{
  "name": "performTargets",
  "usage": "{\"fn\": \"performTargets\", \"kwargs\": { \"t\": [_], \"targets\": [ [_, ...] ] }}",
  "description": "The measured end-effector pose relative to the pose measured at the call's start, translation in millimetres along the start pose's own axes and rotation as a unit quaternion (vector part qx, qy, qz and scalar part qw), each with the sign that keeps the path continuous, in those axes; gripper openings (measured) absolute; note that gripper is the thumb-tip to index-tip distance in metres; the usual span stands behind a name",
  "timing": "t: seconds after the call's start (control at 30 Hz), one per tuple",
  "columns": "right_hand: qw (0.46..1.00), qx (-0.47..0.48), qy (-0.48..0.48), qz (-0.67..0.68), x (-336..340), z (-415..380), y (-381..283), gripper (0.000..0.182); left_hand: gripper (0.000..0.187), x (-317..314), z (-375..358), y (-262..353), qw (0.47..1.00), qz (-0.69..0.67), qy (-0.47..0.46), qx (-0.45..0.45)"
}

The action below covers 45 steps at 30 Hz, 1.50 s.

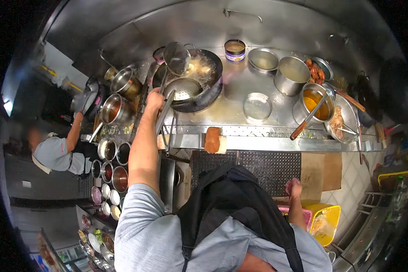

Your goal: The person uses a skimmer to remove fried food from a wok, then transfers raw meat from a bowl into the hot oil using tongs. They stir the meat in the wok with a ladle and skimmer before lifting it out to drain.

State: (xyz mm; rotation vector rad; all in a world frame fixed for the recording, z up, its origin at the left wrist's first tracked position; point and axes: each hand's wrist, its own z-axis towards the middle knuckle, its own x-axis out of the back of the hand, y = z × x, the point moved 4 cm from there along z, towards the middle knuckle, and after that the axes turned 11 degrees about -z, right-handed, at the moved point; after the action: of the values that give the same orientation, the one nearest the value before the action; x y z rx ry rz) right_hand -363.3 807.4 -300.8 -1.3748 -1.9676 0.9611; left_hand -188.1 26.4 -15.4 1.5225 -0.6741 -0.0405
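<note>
My left hand (155, 99) is closed round the handle of a round strainer (176, 58), held over the left part of a large black wok (215, 86). Light-coloured food (199, 68) bubbles in liquid inside the wok. A perforated ladle (184, 89) rests at the wok's near left side, its handle reaching toward the counter edge beside my left hand. My right hand (294, 187) hangs low on the right, away from the counter, with its fingers curled; whether it holds anything is too small to make out.
Pots (293, 75) and a pot of orange liquid (312, 102) stand right of the wok. A can (235, 50) is behind. Sauce containers (120, 177) line the left. A yellow bin (326, 222) is at lower right. Another person (59, 152) works at far left with a pan.
</note>
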Motion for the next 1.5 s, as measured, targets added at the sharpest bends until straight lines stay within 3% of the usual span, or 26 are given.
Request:
{"fn": "performTargets", "kwargs": {
  "t": [0.1,0.17,0.23,0.33,0.4,0.43,0.53,0.63,0.7,0.83,0.9,1.0,1.23,1.5],
  "targets": [
    [0.994,-0.007,0.082,0.069,-35,0,-87,0.042,0.046,-5,-7,3,1.000,0.011,-0.005,0.000],
    [0.988,0.025,0.026,0.150,-56,18,-133,0.063,0.046,-7,-27,20,1.000,0.027,-0.005,-0.015],
    [0.973,0.052,-0.020,0.223,-85,24,-184,0.071,0.046,-10,-43,36,0.999,0.041,-0.005,-0.029],
    [0.958,0.040,-0.056,0.278,-130,24,-250,0.062,0.046,-4,-52,44,0.999,0.011,0.014,-0.039],
    [0.954,0.010,-0.100,0.283,-155,22,-277,0.036,0.046,2,-49,45,0.998,0.018,0.014,-0.054],
    [0.955,0.008,-0.102,0.280,-162,30,-281,0.036,0.046,5,-58,54,0.998,0.018,0.017,-0.051],
    [0.968,0.028,0.059,0.241,-168,51,-281,0.011,0.043,19,-59,55,0.999,-0.051,-0.007,-0.019],
    [0.973,0.076,0.081,0.200,-167,42,-292,0.007,0.045,37,-56,54,0.998,-0.058,0.020,-0.008],
    [0.976,0.102,0.060,0.183,-167,24,-289,0.003,0.045,49,-59,55,0.998,-0.064,0.025,0.006],
    [0.977,0.211,-0.032,0.006,-197,-66,-285,0.021,0.046,71,-41,41,0.999,-0.033,-0.009,0.013],
    [0.984,0.163,-0.063,-0.025,-218,-103,-284,0.031,0.046,81,-28,33,0.999,-0.044,-0.017,0.022],
    [0.966,0.215,-0.116,-0.087,-245,-125,-284,0.032,0.046,92,-18,26,0.998,-0.052,-0.036,0.023],
    [0.945,0.121,-0.232,-0.197,-365,-158,-292,0.031,0.046,123,16,15,0.995,-0.043,-0.091,0.030],
    [0.931,0.093,-0.206,-0.287,-414,-147,-297,0.025,0.052,137,62,-13,0.989,0.028,-0.141,0.024]
  ]
}}
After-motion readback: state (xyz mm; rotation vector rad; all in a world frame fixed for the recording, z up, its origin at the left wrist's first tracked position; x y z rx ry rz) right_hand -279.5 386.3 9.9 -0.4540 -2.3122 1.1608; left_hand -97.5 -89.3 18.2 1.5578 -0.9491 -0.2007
